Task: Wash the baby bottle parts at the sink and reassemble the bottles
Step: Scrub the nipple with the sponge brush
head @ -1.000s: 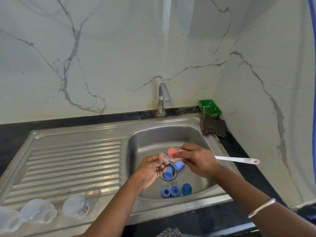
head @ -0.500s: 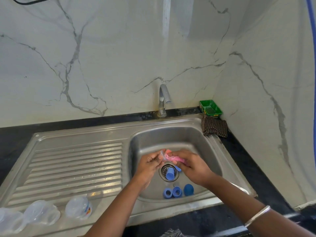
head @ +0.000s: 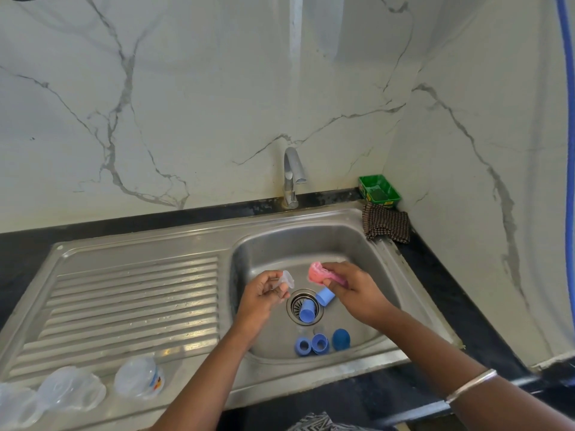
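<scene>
Down in the sink (head: 367, 244), five blue parts lie on the steel: one cap (head: 307, 310) sits right on the drain (head: 294, 306), a second cap (head: 325, 296) lies just beside it under the right hand, and near the front wall two rings (head: 312, 344) touch side by side with a dark blue dome (head: 341, 339) next to them. Left of the basin, on the front edge of the ribbed drainboard (head: 130, 300), three clear bottles (head: 138, 381) stand in a row with their openings up; what is inside them cannot be told. At the back right corner a green tray (head: 379, 191) sits on the black counter, with a checked cloth (head: 385, 225) draped just in front of it. Behind the basin the tap (head: 292, 178) is not running. Over the basin, the left hand (head: 264, 295) pinches a clear teat (head: 287, 279) between thumb and fingertips, its other fingers curled. Close by but apart from it, the right hand (head: 351, 290) grips a pink scrubber (head: 317, 273), its bunched end sticking out towards the teat. Both forearms reach in from the lower edge, and the right wrist wears a silver bangle (head: 469, 385).
</scene>
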`<state>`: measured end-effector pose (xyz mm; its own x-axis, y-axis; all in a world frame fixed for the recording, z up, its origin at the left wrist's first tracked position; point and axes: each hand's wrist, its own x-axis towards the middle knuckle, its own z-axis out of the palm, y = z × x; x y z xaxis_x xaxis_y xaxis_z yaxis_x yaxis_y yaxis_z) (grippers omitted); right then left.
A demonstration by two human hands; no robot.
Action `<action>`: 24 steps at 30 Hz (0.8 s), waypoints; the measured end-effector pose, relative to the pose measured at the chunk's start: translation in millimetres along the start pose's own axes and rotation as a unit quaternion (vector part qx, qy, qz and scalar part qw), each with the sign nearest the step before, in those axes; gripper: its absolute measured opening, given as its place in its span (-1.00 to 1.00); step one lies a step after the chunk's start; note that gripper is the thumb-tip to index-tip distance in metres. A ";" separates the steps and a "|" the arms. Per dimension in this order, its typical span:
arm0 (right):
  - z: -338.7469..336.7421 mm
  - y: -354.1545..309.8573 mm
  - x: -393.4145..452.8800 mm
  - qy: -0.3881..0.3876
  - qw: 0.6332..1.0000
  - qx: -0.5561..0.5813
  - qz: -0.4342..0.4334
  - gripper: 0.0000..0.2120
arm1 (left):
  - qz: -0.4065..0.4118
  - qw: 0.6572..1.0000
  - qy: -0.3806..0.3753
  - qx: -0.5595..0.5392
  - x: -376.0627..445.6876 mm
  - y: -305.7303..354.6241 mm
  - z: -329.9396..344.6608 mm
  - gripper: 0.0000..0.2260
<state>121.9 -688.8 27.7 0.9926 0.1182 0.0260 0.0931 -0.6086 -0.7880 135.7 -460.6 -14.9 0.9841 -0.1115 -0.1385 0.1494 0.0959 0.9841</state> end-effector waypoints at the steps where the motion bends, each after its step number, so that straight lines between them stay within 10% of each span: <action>1: -0.1 -1.8 1.5 0.000 1.000 -0.007 -0.008 -0.70 | -0.015 1.000 -0.007 -0.025 -1.1 -0.3 1.6 -0.80; 24: -19.8 26.1 22.6 -0.120 0.987 0.056 -0.093 -0.58 | -0.071 0.990 0.054 -0.114 13.0 16.4 78.8 -0.82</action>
<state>148.3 -717.5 19.9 0.9110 0.4104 0.0394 0.2487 -0.4708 -0.8465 143.4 -538.5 8.2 0.9542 -0.0348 -0.2970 0.2930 0.3079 0.9052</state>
